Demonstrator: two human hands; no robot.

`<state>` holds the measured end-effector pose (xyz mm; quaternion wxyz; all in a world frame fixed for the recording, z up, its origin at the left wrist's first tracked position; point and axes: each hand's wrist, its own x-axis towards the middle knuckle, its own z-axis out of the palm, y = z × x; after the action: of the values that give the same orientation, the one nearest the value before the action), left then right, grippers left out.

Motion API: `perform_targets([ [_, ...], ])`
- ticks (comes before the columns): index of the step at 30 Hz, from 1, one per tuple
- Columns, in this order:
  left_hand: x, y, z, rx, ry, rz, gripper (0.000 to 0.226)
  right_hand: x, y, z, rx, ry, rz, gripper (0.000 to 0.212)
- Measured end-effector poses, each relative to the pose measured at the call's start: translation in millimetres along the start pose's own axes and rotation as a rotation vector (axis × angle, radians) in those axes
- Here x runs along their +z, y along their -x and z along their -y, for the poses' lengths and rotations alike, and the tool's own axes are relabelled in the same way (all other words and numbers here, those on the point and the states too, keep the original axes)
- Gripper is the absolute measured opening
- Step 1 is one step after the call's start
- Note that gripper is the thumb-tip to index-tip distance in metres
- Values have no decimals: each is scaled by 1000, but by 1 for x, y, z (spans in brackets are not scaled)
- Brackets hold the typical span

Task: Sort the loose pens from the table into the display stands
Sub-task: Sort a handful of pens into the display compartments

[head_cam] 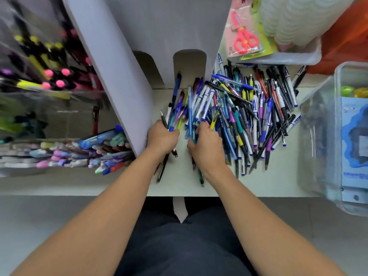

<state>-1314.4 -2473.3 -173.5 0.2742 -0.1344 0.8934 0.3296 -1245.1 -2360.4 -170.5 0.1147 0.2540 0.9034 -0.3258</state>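
Left hand [162, 137]: fingers curled round a bunch of pens [172, 124], whose tips stick out ahead of the knuckles and whose ends trail back under the wrist.
Right hand [207, 145]: fingers curled round a second bunch [190, 116], blue and clear barrels fanning forward from the grip; a green pen [201, 177] shows behind the wrist.
Loose pen pile [256, 114]: spreads on the table [119, 184] just right of the right hand and ahead of both grips; blue, black, white, yellow and purple barrels cross one another.
White display stand [123, 80]: rises just left of the left hand, touching or nearly touching its knuckles; its arched slot [189, 64] lies straight ahead of the two grips, with a few pens reaching into it.
Filled trays [83, 152]: left of the left hand, beyond the white stand, packed with pastel pens; blurred.
Highlighter rack [49, 76]: far left and ahead, pink and yellow caps, blurred.
Scissors pack [244, 36]: ahead and right of the right hand, in a clear bin [288, 56].
Clear box [338, 136]: far right of the pile.
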Motion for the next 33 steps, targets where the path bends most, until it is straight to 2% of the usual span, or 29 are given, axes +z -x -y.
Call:
perform_targets([
  [4, 11, 7, -2, -27, 151, -8, 46, -12, -6, -10, -3, -342, 39, 19],
  [6, 19, 11, -8, -31, 151, -25, 57, -24, -2, -21, -32, -362, -22, 15],
  [9, 29, 18, -22, -64, 97, -35, 81, -43, 3, -40, 21, -427, -115, 13],
  [13, 38, 21, -39, -119, 128, -45, 86, -54, 11, -59, 76, -482, -122, 24],
  [16, 36, 17, -46, -164, 114, -43, 95, -54, 18, -68, 89, -499, -121, 20],
  [19, 29, 9, -50, -191, 122, -76, 77, -49, 25, -72, 99, -514, -109, 14],
  [22, 21, 2, -50, -134, 14, -102, 29, -49, 26, -68, 86, -520, -109, 12],
  [23, 17, 1, -50, -121, -23, -98, 20, -52, 26, -66, 74, -512, -107, 13],
  [26, 4, -1, -47, -98, -55, -56, 19, -59, 22, -56, 45, -486, -98, 12],
  [29, -11, 7, -48, -130, 57, 22, 20, -66, 15, -43, 20, -468, -62, 8],
  [33, -33, 27, -48, -118, 170, 124, 9, -75, 7, -23, -4, -487, -34, 5],
])
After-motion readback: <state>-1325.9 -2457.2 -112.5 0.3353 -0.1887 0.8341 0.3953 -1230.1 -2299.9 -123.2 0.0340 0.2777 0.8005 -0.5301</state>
